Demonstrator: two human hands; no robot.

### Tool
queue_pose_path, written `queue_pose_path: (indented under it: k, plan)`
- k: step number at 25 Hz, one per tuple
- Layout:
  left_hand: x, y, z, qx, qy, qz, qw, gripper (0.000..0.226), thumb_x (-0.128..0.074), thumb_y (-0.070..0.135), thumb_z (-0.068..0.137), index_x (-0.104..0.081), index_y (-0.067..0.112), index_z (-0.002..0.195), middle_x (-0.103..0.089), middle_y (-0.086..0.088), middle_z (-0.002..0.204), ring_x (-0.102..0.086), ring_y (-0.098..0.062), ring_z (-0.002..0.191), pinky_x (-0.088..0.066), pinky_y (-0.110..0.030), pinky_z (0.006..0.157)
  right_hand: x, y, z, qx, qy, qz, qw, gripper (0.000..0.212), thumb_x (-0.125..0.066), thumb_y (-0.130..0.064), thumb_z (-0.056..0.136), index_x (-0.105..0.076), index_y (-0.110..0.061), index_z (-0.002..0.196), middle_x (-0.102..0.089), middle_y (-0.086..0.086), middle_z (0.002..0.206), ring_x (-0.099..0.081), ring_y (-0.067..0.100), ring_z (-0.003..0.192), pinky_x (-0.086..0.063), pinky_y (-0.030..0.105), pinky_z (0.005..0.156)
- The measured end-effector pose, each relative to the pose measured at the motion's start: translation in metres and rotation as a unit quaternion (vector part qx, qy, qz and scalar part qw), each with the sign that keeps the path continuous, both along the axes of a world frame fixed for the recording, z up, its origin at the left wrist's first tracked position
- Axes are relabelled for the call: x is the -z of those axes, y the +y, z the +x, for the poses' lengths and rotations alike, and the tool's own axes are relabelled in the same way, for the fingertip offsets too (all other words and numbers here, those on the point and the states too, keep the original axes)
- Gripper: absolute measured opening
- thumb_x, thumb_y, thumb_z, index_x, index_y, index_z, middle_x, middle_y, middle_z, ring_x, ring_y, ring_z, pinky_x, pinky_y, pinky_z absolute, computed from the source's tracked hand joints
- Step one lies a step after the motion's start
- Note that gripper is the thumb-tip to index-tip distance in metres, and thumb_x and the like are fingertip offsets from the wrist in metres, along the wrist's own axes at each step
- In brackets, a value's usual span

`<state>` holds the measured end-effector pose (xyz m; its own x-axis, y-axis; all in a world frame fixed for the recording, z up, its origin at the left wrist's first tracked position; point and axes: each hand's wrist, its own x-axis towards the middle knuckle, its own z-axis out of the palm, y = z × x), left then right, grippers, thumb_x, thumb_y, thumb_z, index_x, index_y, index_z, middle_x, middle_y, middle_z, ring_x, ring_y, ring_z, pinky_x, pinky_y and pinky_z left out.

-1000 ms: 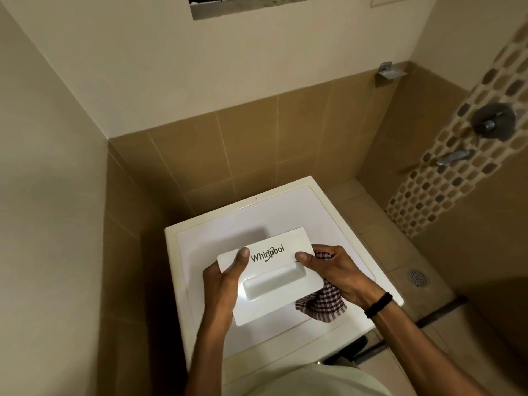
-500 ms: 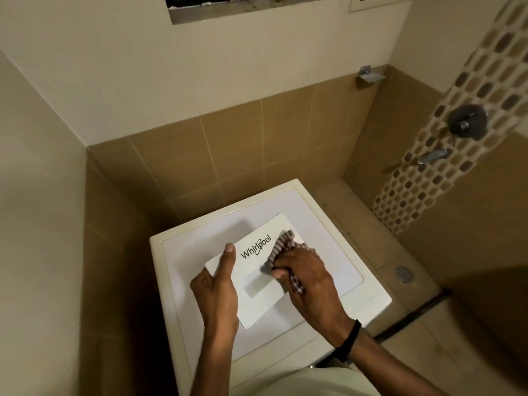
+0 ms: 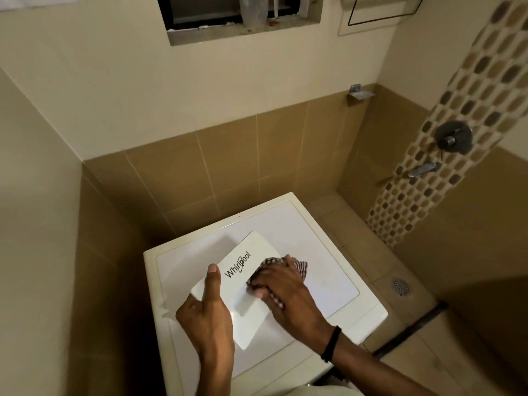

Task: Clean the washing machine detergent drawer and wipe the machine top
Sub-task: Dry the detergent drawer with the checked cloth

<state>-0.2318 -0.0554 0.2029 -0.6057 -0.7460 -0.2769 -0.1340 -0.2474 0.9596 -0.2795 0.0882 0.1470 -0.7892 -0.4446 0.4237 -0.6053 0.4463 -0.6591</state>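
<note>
r hand point(image 3: 285, 292) has moved cloth point(image 3: 297, 265) onto drawer point(image 3: 243, 258) front, clamped on it; l hand point(image 3: 205, 312) grips drawer's left edge, over machine top point(image 3: 328, 252) centre. drawer wipe underway, top pending

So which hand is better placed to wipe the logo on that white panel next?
Right, probably: the right hand holds the checked cloth on the white panel beside the logo; the left hand grips its edge.
</note>
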Motion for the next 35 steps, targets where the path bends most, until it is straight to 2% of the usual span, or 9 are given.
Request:
queue_pose_path:
  k: [6,11,14,18,21,23,26,31,35]
  plan:
    - [0.003,0.006,-0.002,-0.039,-0.007,0.000,0.999,0.007,-0.074,0.029,0.094,-0.071,0.024,0.090,-0.076,-0.002,0.099,-0.076,-0.028,0.092,-0.061,-0.047,0.083,-0.010,-0.011,0.034,-0.075,-0.025,-0.030,0.996,0.018,-0.058,-0.025,0.102,-0.071,-0.013,0.106,-0.069,-0.005,0.112,-0.063,0.012,0.111,-0.037,0.042,0.112]
    - [0.002,0.012,-0.004,-0.020,-0.007,-0.009,1.000,0.017,-0.075,0.028,0.093,-0.073,0.017,0.105,-0.077,-0.001,0.108,-0.076,-0.022,0.092,-0.062,-0.051,0.086,-0.008,0.001,0.011,0.016,-0.069,-0.027,0.997,0.019,-0.057,-0.023,0.102,-0.073,-0.018,0.111,-0.069,-0.011,0.119,-0.059,0.002,0.118,-0.042,0.047,0.109]
    - [0.002,0.007,-0.004,-0.049,-0.002,0.013,0.999,0.028,-0.074,0.030,0.093,-0.072,0.008,0.111,-0.077,-0.008,0.111,-0.077,-0.022,0.090,-0.064,-0.044,0.079,-0.009,-0.008,0.045,-0.076,-0.014,-0.007,0.997,0.021,-0.058,-0.016,0.102,-0.071,-0.009,0.117,-0.066,-0.002,0.129,-0.055,0.009,0.129,-0.038,0.036,0.114]
    - [0.001,0.008,-0.002,-0.040,0.009,0.037,0.998,0.035,-0.074,0.029,0.092,-0.066,0.011,0.121,-0.075,-0.003,0.111,-0.076,-0.023,0.091,-0.064,-0.033,0.068,0.000,0.007,0.012,0.047,-0.027,-0.026,0.998,0.035,-0.064,0.000,0.093,-0.069,-0.013,0.125,-0.061,-0.009,0.137,-0.048,0.000,0.134,-0.045,0.043,0.109]
    - [-0.003,0.005,-0.006,-0.066,-0.004,0.040,0.997,0.034,-0.071,0.029,0.096,-0.069,0.000,0.111,-0.074,-0.012,0.104,-0.075,-0.024,0.083,-0.058,-0.019,0.054,-0.011,-0.009,0.061,-0.090,0.025,0.006,0.996,0.035,-0.060,-0.009,0.099,-0.062,-0.009,0.134,-0.054,0.003,0.146,-0.043,0.011,0.141,-0.035,0.035,0.118]
    - [-0.005,0.001,-0.006,-0.077,-0.005,0.060,0.995,0.040,-0.072,0.034,0.094,-0.067,-0.003,0.109,-0.075,-0.013,0.101,-0.075,-0.026,0.080,-0.058,-0.024,0.052,-0.004,0.002,0.060,-0.133,0.054,0.022,0.989,0.040,-0.061,-0.016,0.101,-0.057,-0.009,0.139,-0.048,0.001,0.152,-0.044,0.017,0.141,-0.039,0.040,0.115]
    - [-0.005,0.000,-0.004,-0.064,-0.015,0.069,0.995,0.032,-0.071,0.032,0.095,-0.062,0.004,0.108,-0.072,-0.002,0.097,-0.072,-0.020,0.080,-0.055,-0.028,0.060,-0.001,0.012,0.035,-0.011,0.013,-0.003,1.000,0.047,-0.062,-0.004,0.095,-0.055,-0.011,0.141,-0.044,-0.005,0.155,-0.043,0.013,0.142,-0.044,0.042,0.109]
    - [0.001,-0.002,-0.003,-0.074,-0.014,0.083,0.994,0.044,-0.076,0.040,0.090,-0.071,0.000,0.108,-0.078,-0.012,0.100,-0.076,-0.035,0.087,-0.063,-0.046,0.077,-0.002,0.007,0.053,-0.144,0.077,0.045,0.986,0.059,-0.053,0.013,0.089,-0.050,-0.008,0.145,-0.044,0.004,0.155,-0.039,0.016,0.144,-0.033,0.039,0.119]
    - [0.000,-0.001,0.000,-0.027,-0.001,0.079,0.997,0.030,-0.072,0.032,0.094,-0.069,0.006,0.109,-0.076,-0.003,0.100,-0.077,-0.020,0.078,-0.061,-0.029,0.058,-0.007,0.009,0.036,-0.065,0.008,0.006,0.998,0.055,-0.061,0.013,0.082,-0.063,-0.008,0.132,-0.055,-0.001,0.144,-0.046,0.008,0.138,-0.042,0.039,0.113]
